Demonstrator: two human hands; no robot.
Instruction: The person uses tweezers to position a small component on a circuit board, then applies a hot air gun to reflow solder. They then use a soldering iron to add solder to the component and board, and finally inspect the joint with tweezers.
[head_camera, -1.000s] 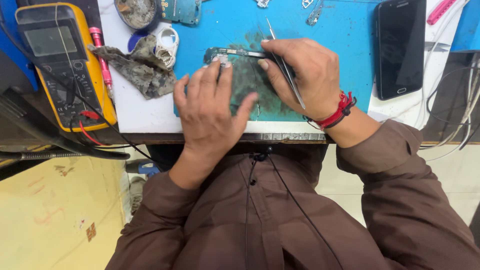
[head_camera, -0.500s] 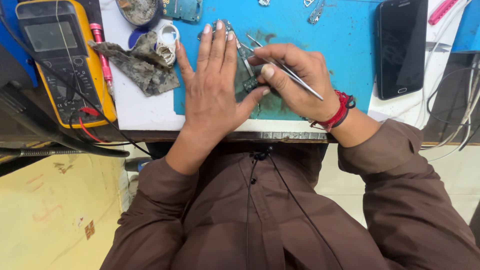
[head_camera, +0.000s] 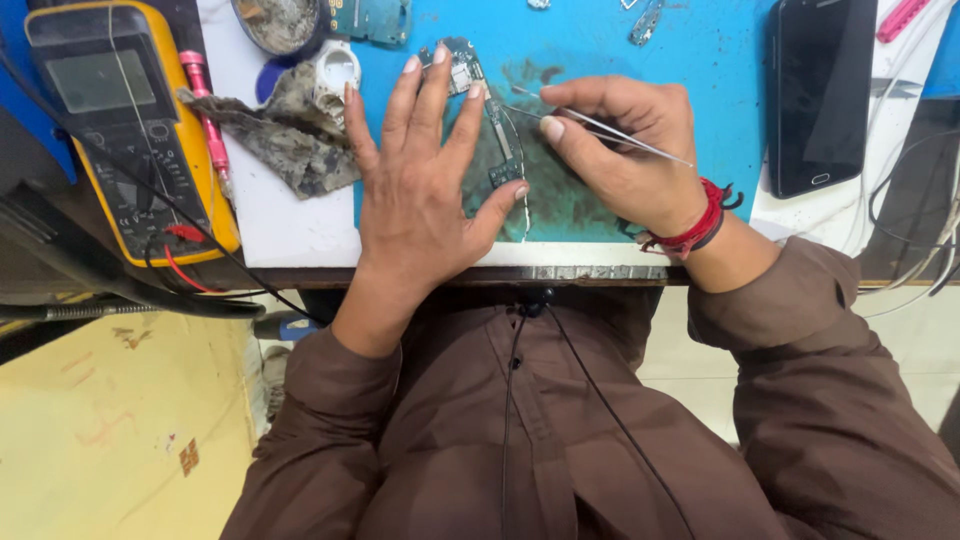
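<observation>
My left hand (head_camera: 420, 190) lies flat on the blue work mat (head_camera: 590, 50), fingers spread, its fingertips and thumb pressing on a small green circuit board (head_camera: 492, 130). The board runs from under my fingertips down toward my thumb; part of it is hidden under the hand. My right hand (head_camera: 625, 150) is to the right of the board and pinches thin metal tweezers (head_camera: 600, 125). The tweezers' tips point left and sit at the board's upper edge, beside my left index finger. A red cord bracelet (head_camera: 695, 225) circles my right wrist.
A yellow multimeter (head_camera: 125, 130) with red and black leads lies at the left. A dirty rag (head_camera: 285, 140), a white round lid (head_camera: 335, 68) and a small dish (head_camera: 280, 20) sit behind my left hand. A black phone (head_camera: 820, 90) lies at the right, with white cables beyond it.
My left hand slid away from me and flattened, fingers spreading over the board. The right hand shifted right and up, turning the tweezers so their tips meet the board's upper edge.
</observation>
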